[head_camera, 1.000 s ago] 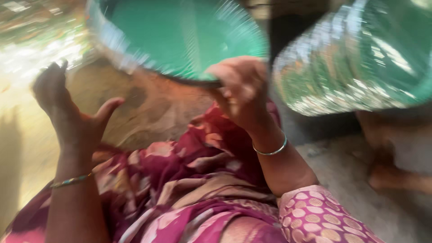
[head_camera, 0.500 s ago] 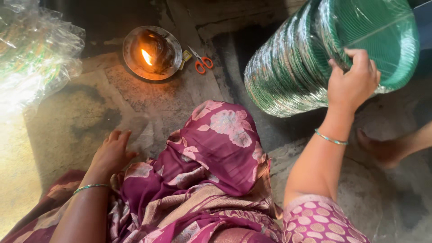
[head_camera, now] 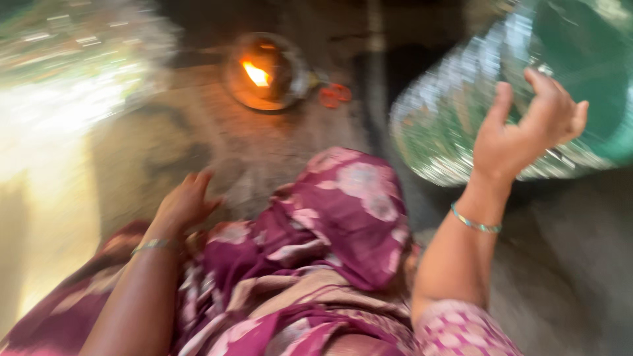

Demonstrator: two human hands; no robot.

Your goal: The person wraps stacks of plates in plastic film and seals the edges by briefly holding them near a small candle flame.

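Down on the dusty grey ground (head_camera: 277,151), right in front of my folded knee, that is where my left hand (head_camera: 184,204) sits, fingers spread and loose, palm down, gripping nothing at all. A thin metal bangle on my left wrist (head_camera: 153,246) catches a little light. The hand lies just beside my maroon flowered cloth (head_camera: 349,211), which drapes over the knee and fills the middle of the view.

Up on the other side, my right hand (head_camera: 521,135) is raised high, fingers open and curled. It is at the rim of the big stack of green round plates with silvery edges (head_camera: 461,132), which lies tilted on its side at upper right. Everything is smeared with motion, so I cannot tell whether the fingertips actually touch the stack or hover just off it. No firm grasp shows. A slim green bangle on my right wrist (head_camera: 476,225) is plain to see.

Further out, beyond the knee, a small round metal bowl holding a burning flame (head_camera: 267,72) stands on the ground, glowing orange. Just to its right lies a pair of red-handled scissors (head_camera: 335,94), near the bowl. Far left, a shiny clear plastic bundle (head_camera: 72,59) glares in bright sunlight, too blurred to read any further.
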